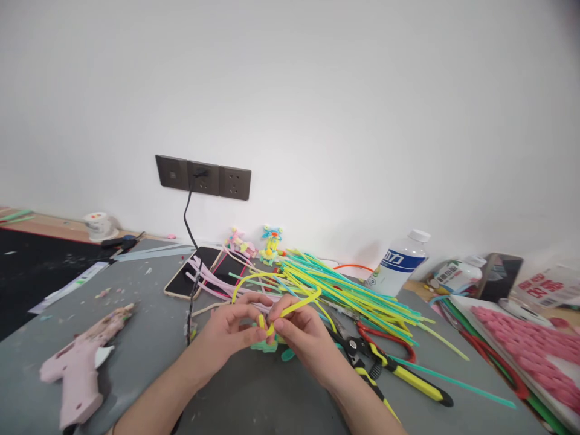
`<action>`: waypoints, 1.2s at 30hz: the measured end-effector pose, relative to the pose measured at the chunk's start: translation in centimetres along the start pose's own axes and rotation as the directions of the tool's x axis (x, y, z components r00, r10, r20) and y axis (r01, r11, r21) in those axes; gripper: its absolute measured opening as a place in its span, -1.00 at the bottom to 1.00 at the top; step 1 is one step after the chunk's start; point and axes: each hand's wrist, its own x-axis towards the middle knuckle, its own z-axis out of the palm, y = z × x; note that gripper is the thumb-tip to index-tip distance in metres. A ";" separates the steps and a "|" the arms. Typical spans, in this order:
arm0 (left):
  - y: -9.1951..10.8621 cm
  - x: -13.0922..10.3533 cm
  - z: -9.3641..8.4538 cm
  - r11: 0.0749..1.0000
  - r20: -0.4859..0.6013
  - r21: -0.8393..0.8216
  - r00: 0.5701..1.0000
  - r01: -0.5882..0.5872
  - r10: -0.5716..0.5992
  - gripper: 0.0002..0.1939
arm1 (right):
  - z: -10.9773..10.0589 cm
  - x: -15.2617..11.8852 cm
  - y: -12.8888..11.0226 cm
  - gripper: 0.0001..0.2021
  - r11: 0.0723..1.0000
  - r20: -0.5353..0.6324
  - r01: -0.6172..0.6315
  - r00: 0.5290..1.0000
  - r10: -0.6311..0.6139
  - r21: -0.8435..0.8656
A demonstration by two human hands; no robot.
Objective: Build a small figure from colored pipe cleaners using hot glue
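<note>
Near the middle of the head view, my left hand (233, 329) pinches one end of a bent yellow pipe cleaner (301, 303). My right hand (301, 335) grips the same yellow piece just beside it, and the two hands nearly touch. The yellow strip bends up and over to the right of my fingers. Below the fingertips a small mint-green piece (264, 346) shows, partly hidden by the hands. Behind them lies a pile of yellow and teal pipe cleaners (353, 293), with pink ones (211, 284) to the left.
A pink glue gun (79, 368) lies at the left. Yellow-black pliers (408, 380) and red-handled scissors (389, 342) are close to my right hand. Farther back are phones (203, 272), small figures (272, 244) and a bottle (399, 263). A black cable hangs from the wall socket.
</note>
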 end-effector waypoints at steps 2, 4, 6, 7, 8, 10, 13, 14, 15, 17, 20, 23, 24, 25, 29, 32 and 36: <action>0.0 0.0 0.0 1.000 0.029 -0.006 0.999 -0.021 0.022 -0.75 | 0.1 -0.1 -0.1 -0.76 1.000 0.004 -0.003 1.000 0.003 -0.002; 0.0 -0.1 0.0 0.999 0.053 -0.024 0.998 -0.043 0.044 -0.75 | 0.2 -0.1 -0.3 -0.74 1.000 0.018 -0.013 1.000 0.013 -0.012; 0.2 -0.2 0.0 0.998 0.079 -0.030 0.996 -0.048 0.050 -0.76 | 0.2 -0.2 -0.4 -0.74 0.999 0.038 -0.006 0.999 0.008 -0.036; 0.3 -0.2 0.0 0.999 0.092 -0.027 0.995 -0.045 0.047 -0.77 | 0.2 -0.1 -0.4 -0.75 0.998 0.047 0.004 0.999 -0.001 -0.057; 0.4 -0.3 0.1 0.999 0.104 -0.022 0.994 -0.038 0.040 -0.78 | 0.1 -0.1 -0.5 -0.76 0.997 0.053 0.021 0.998 -0.016 -0.081; 0.4 -0.2 0.1 1.000 0.099 -0.022 0.995 -0.014 0.016 -0.78 | -0.1 0.0 -0.5 -0.78 0.988 0.044 0.071 0.997 -0.066 -0.135; 0.1 0.0 0.1 1.000 0.009 -0.016 1.000 0.025 -0.025 -0.76 | -0.4 0.3 -0.5 -0.82 0.967 -0.009 0.145 0.989 -0.151 -0.208; -0.1 0.0 0.0 0.999 -0.038 -0.011 0.999 0.035 -0.035 -0.75 | -0.5 0.4 -0.5 -0.83 0.960 -0.026 0.168 0.984 -0.178 -0.224; -0.2 0.1 0.0 0.999 -0.082 -0.006 0.996 0.045 -0.045 -0.74 | -0.6 0.4 -0.4 -0.85 0.953 -0.041 0.191 0.978 -0.206 -0.236; -0.5 0.1 -0.1 0.997 -0.151 -0.009 0.986 0.072 -0.072 -0.73 | -0.7 0.6 -0.1 -0.87 0.940 -0.065 0.235 0.964 -0.258 -0.247; -0.4 0.1 0.0 0.993 -0.179 -0.036 0.977 0.110 -0.114 -0.68 | -0.7 0.7 0.4 -0.87 0.932 -0.087 0.254 0.955 -0.284 -0.257; -0.1 0.1 0.4 0.992 -0.164 -0.034 0.979 0.120 -0.124 -0.63 | -0.6 0.7 0.6 -0.87 0.935 -0.085 0.220 0.964 -0.252 -0.277; 0.0 0.1 0.5 0.992 -0.159 -0.027 0.979 0.124 -0.127 -0.61 | -0.6 0.6 0.7 -0.86 0.934 -0.088 0.209 0.966 -0.243 -0.289; 0.1 0.1 0.6 0.992 -0.153 -0.015 0.980 0.129 -0.130 -0.59 | -0.6 0.6 0.7 -0.86 0.933 -0.088 0.201 0.968 -0.237 -0.300; 0.4 0.1 0.6 0.989 -0.138 0.076 0.983 0.129 -0.117 -0.57 | -0.5 0.3 0.6 -0.84 0.937 -0.084 0.188 0.972 -0.221 -0.295; 0.6 0.0 0.5 0.987 -0.125 0.137 0.990 0.087 -0.070 -0.58 | -0.6 0.2 0.6 -0.81 0.949 -0.101 0.160 0.976 -0.193 -0.270; 0.6 0.0 0.4 0.985 -0.112 0.148 0.991 0.091 -0.075 -0.58 | -0.8 0.3 0.6 -0.85 0.949 -0.047 0.114 0.990 -0.134 -0.292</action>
